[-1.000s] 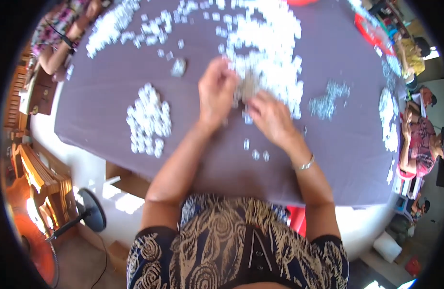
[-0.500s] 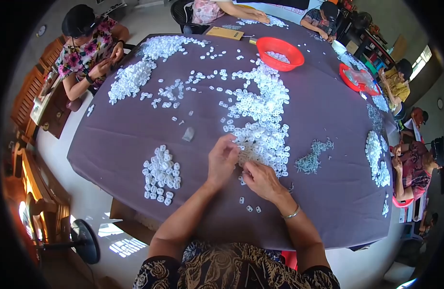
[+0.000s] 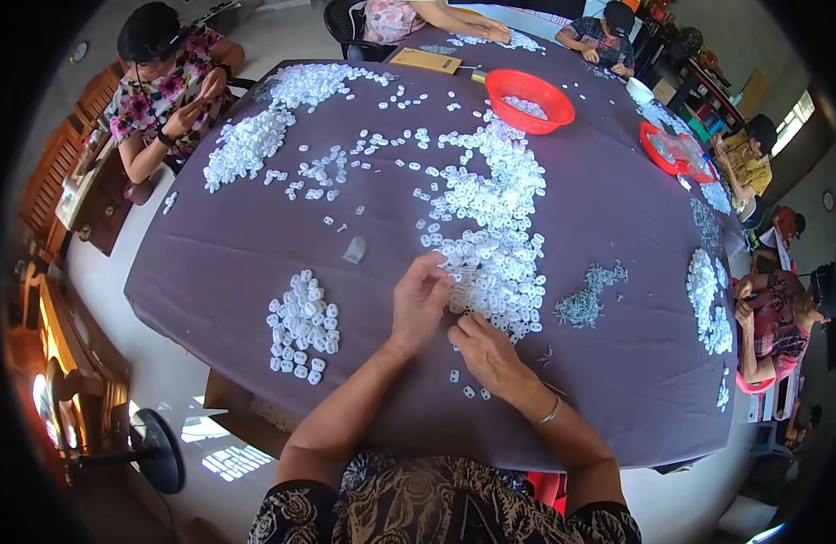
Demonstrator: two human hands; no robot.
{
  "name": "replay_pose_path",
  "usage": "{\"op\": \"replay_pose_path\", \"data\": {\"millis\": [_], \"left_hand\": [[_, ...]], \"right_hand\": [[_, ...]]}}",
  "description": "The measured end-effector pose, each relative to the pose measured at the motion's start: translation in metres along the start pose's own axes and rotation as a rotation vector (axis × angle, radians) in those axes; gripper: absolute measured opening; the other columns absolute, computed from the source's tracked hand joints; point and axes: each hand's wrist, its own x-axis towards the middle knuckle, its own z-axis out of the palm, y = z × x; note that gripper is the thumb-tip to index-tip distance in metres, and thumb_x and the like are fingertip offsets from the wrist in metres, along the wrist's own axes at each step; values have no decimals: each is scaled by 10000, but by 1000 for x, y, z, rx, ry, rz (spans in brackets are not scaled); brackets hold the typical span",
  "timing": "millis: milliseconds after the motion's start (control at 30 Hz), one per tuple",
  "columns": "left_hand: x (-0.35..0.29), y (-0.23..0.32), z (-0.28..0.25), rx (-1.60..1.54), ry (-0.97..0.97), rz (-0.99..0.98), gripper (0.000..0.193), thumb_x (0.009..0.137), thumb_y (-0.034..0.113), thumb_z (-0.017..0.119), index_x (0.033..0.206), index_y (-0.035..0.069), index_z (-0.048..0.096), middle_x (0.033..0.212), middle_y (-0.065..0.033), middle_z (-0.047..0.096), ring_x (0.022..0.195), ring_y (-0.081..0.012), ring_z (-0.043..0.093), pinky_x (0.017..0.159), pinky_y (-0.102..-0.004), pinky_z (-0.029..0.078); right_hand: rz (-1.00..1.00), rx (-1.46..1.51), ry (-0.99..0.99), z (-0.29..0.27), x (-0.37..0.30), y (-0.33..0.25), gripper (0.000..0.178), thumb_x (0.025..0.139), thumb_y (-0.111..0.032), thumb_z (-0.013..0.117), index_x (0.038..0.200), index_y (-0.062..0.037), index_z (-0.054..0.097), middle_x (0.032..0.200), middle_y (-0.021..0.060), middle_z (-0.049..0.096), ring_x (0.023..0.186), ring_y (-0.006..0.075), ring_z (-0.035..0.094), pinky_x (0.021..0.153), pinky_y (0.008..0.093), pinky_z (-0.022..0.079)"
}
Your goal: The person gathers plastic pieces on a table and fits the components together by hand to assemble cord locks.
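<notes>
My left hand (image 3: pixel 420 299) hovers at the left edge of a long heap of small white plastic pieces (image 3: pixel 499 195), each oblong with dark holes. Its thumb and fingers are pinched on a small white plastic piece, mostly covered by the fingertips. Just below the heap's near end, my right hand (image 3: pixel 492 355) has its fingers curled together above the cloth, a bracelet on the wrist. Whatever is between those fingers is hidden. A pile of thin grey metal screws (image 3: pixel 581 306) lies to its right. To the left sits a separate group of thicker white pieces (image 3: pixel 302 326).
A dark cloth-covered table (image 3: pixel 218 272) spans the view. A red bowl (image 3: pixel 529 102) with white pieces stands at the far side, and a red tray (image 3: pixel 653 150) holds plastic bags. A small grey lump (image 3: pixel 355 250) lies left of my hands. Several people work around the edges.
My right hand has moved slightly left and down, away from the heap's near end. My left hand stays almost in place, still pinched.
</notes>
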Motion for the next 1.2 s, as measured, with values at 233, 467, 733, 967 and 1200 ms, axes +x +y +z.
{"op": "replay_pose_path", "data": {"millis": [233,467,733,967,1200], "left_hand": [[0,1,-1,-11,0,10,258,880,-37,556,1127,31,523,851,34,521,774,-30,473,708,-178,411],[-8,5,1,-14,1,6,260,877,-41,552,1125,30,522,850,27,526,752,-30,474,669,-178,414],[-8,5,8,-100,-68,9,259,854,-48,562,1105,13,541,830,9,544,760,-48,510,681,-200,449],[-16,8,19,-72,-179,-111,295,843,-59,592,1115,43,538,797,25,556,686,-25,484,604,-183,422],[-26,7,24,32,-227,-90,326,847,-48,591,1149,44,506,767,21,544,631,-29,477,557,-198,435]], "right_hand": [[-51,31,-17,-2,4,1,145,684,70,542,800,-16,533,782,112,490,757,279,509,716,360,466],[134,102,54,1,3,0,106,729,27,591,812,-26,550,835,132,541,806,321,556,703,407,484],[339,499,153,-10,-6,24,95,846,-71,617,925,-19,630,794,38,582,671,141,520,618,271,445],[543,791,404,-23,1,51,105,896,-73,596,969,-18,648,713,-31,541,647,43,472,585,199,397],[511,890,367,-22,0,45,106,893,-99,623,961,-27,660,740,-32,563,647,40,471,596,203,411]]}}
